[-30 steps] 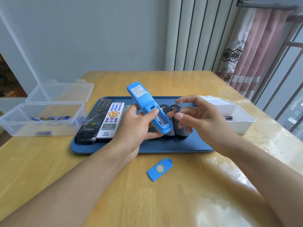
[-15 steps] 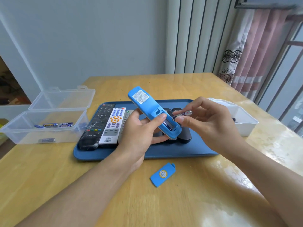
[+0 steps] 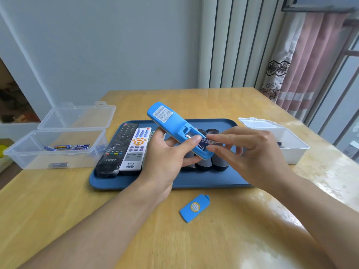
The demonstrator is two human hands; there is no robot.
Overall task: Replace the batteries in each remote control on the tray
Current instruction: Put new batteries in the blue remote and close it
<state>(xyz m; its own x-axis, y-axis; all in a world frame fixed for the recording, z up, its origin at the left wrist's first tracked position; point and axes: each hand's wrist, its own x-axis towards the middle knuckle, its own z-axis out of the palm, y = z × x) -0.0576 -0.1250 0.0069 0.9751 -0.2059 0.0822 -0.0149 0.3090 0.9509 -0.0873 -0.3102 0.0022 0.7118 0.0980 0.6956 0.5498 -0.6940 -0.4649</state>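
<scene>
Left hand: the left hand (image 3: 165,160) holds the blue remote (image 3: 175,129) up over the tray, back side up. Its thumb lies across the open battery slot.
Right hand: the right hand (image 3: 250,152) pinches a battery (image 3: 208,141) with its thumb and first finger. The other fingers are loose.
Battery: it lies almost flat, and its left end is at the open slot of the blue remote. If it is all the way in, I cannot tell.
Blue remote: it is tilted, with the far end higher. A white sticker is on its back.
Cover: the small blue cover (image 3: 194,208) lies on the table (image 3: 58,210), near the front edge of the tray, touching nothing.
Tray: the blue tray (image 3: 204,181) sits in the middle of the table. A black remote (image 3: 116,150) and a white remote (image 3: 136,148) lie side by side on its left part. Dark remotes (image 3: 211,160) lie behind the hands.
Clear box: the clear box (image 3: 56,144) is left of the tray with its lid open. A few batteries lie inside.
White box: the white box (image 3: 287,140) is right of the tray, also open.
</scene>
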